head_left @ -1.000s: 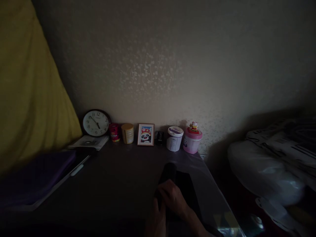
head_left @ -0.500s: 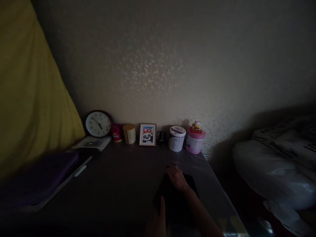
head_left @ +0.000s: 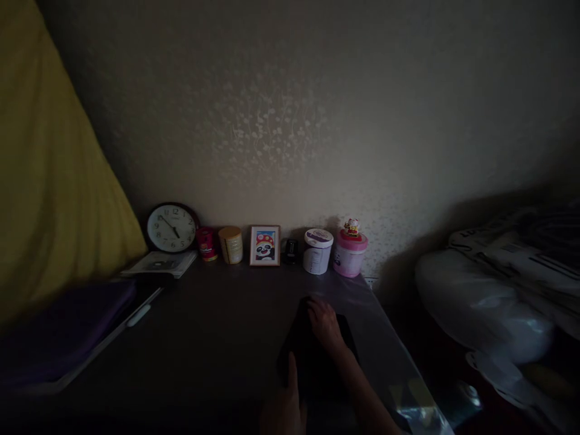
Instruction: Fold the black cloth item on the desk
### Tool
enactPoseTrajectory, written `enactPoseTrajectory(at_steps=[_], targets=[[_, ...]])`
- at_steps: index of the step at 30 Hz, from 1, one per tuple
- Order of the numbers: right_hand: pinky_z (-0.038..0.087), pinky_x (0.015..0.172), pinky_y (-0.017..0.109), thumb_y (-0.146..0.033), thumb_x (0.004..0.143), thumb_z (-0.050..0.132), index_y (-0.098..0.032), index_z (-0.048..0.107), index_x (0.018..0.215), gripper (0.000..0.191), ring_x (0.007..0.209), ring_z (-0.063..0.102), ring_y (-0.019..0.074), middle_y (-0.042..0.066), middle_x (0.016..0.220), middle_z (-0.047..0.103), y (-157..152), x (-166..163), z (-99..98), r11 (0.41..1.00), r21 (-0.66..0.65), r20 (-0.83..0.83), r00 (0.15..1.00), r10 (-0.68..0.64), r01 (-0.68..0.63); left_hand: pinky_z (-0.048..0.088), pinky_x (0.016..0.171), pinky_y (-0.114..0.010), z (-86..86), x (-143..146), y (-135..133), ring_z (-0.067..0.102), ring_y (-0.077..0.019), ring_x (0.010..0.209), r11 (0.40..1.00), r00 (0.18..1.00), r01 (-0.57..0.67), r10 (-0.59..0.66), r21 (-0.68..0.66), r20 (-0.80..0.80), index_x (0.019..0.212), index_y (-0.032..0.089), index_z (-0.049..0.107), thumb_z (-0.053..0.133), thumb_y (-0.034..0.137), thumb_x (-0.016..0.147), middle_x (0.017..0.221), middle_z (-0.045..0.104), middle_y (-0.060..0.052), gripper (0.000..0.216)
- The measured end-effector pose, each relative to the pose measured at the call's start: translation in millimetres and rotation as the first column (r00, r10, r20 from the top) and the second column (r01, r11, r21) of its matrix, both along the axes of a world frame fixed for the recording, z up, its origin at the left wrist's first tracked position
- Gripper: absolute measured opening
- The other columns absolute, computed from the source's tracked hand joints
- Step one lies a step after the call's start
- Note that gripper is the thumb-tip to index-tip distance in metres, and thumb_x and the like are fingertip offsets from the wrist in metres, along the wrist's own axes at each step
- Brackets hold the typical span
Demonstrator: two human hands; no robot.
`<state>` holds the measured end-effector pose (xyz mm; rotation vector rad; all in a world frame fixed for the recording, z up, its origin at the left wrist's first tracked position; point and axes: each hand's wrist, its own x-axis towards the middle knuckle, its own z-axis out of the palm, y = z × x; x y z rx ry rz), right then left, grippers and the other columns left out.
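Note:
A flat black piece, apparently cloth (head_left: 317, 368), lies on the dark table, its far end narrowing to a corner. My right hand (head_left: 325, 323) rests palm down on its far part, fingers slightly bent and lying over the surface near that corner. Low in the view, my left hand (head_left: 287, 402) is at the near left side of the cloth with its index finger stretched out along it. The other fingers of that hand are lost in shadow. Dim light hides the cloth's folds and its near edge.
Along the wall stand a clock (head_left: 172, 228), a red can (head_left: 207, 244), a yellow tin (head_left: 231, 245), a panda picture frame (head_left: 265, 246), a white tub (head_left: 318, 251) and a pink tub (head_left: 349, 255) with a figurine. A purple case (head_left: 77, 326) lies left. Bulky bags (head_left: 480, 308) sit right.
The view has swung slightly right. My right hand has shifted a little right over the cloth, and a far corner of the cloth now shows beyond its fingers. My left hand stays nearly in place.

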<state>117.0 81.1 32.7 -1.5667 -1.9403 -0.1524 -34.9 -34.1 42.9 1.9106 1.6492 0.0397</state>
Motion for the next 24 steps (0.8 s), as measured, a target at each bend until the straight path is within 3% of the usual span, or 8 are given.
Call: enactPoseTrajectory(at_steps=[3, 7, 11, 14, 24], targets=[[0.039, 0.085, 0.033, -0.02, 0.084, 0.035, -0.015, 0.06, 0.101, 0.03, 0.097, 0.056, 0.0203, 0.012, 0.101, 0.063, -0.2, 33.4, 0.7, 0.976, -0.017, -0.083, 0.973, -0.217, 0.217, 0.042, 0.069, -0.028, -2.4, 0.6, -0.7, 0.062, -0.0187, 0.083, 1.0, 1.0, -0.002, 0.002, 0.021, -0.002, 0.137, 0.017, -0.007, 0.042, 0.018, 0.082, 0.094, 0.065, -0.009, 0.073], [0.041, 0.075, 0.028, -0.027, 0.084, 0.034, -0.015, 0.062, 0.093, 0.032, 0.087, 0.059, 0.0197, 0.012, 0.092, 0.065, -36.0, 71.2, 1.3, 0.907, -0.158, -0.178, 0.892, -0.414, 0.39, 0.04, 0.066, -0.027, -4.9, 1.2, -1.6, 0.061, -0.0184, 0.08, 0.998, 1.0, 0.016, -0.015, 0.065, -0.018, 0.137, 0.017, -0.005, 0.04, 0.022, 0.084, 0.09, 0.066, -0.009, 0.069], [0.039, 0.063, 0.024, -0.034, 0.083, 0.032, -0.019, 0.063, 0.089, 0.035, 0.076, 0.06, 0.0169, 0.009, 0.087, 0.067, -71.9, 81.0, 0.2, 0.892, -0.329, -0.238, 0.888, -0.395, 0.309, 0.039, 0.066, -0.026, -4.5, -0.2, -3.1, 0.061, -0.0177, 0.08, 0.996, 0.999, 0.031, -0.032, 0.087, 0.015, 0.137, 0.014, -0.005, 0.036, 0.023, 0.086, 0.091, 0.066, -0.009, 0.066], [0.039, 0.06, 0.024, -0.039, 0.083, 0.03, -0.019, 0.064, 0.085, 0.039, 0.074, 0.061, 0.018, 0.009, 0.084, 0.068, -78.7, 76.3, 2.2, 0.875, -0.4, -0.291, 0.867, -0.404, 0.273, 0.039, 0.064, -0.025, -5.2, -2.0, -4.4, 0.061, -0.0166, 0.079, 0.996, 0.998, 0.033, -0.037, 0.081, 0.048, 0.137, 0.014, -0.005, 0.034, 0.026, 0.087, 0.091, 0.066, -0.009, 0.065], [0.045, 0.068, 0.031, -0.045, 0.075, 0.039, -0.018, 0.065, 0.084, 0.038, 0.081, 0.063, 0.0251, 0.01, 0.086, 0.069, -64.8, 62.5, -0.8, 0.938, -0.296, -0.401, 0.867, -0.296, 0.183, 0.039, 0.065, -0.026, -10.5, -3.5, -5.9, 0.061, -0.0174, 0.079, 0.99, 0.997, 0.032, -0.041, 0.136, 0.069, 0.138, 0.012, -0.004, 0.039, 0.022, 0.084, 0.092, 0.065, -0.01, 0.069]])
